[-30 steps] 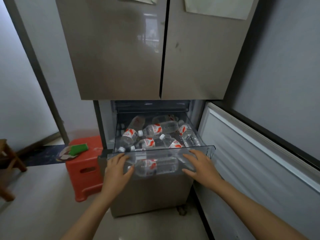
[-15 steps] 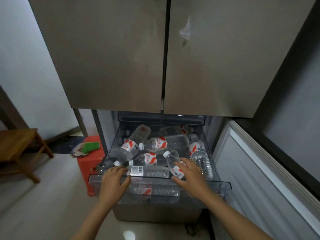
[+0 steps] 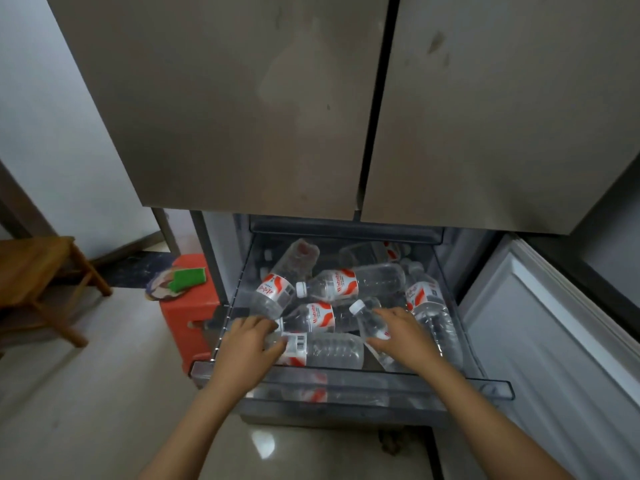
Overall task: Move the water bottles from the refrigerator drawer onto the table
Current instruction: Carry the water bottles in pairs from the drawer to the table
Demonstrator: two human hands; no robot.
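The clear refrigerator drawer [image 3: 349, 378] stands pulled out below the shut upper doors. Several clear water bottles with red-and-white labels lie jumbled in it, among them one at the middle back [image 3: 360, 283] and one along the right side [image 3: 431, 308]. My left hand [image 3: 247, 349] grips the neck end of the front bottle [image 3: 332, 349], which lies crosswise behind the drawer's front wall. My right hand [image 3: 407, 337] closes round a tilted bottle [image 3: 370, 323] with its white cap pointing up and left; my thumb lies under it.
A red plastic stool [image 3: 192, 315] with a green sponge [image 3: 188, 278] stands just left of the fridge. A wooden stool [image 3: 34, 271] is further left. The lower fridge door [image 3: 554, 341] hangs open on the right. Tiled floor lies below.
Both hands left the drawer's front rim and reached in onto bottles. The drawer now sits further out and my view has come closer.
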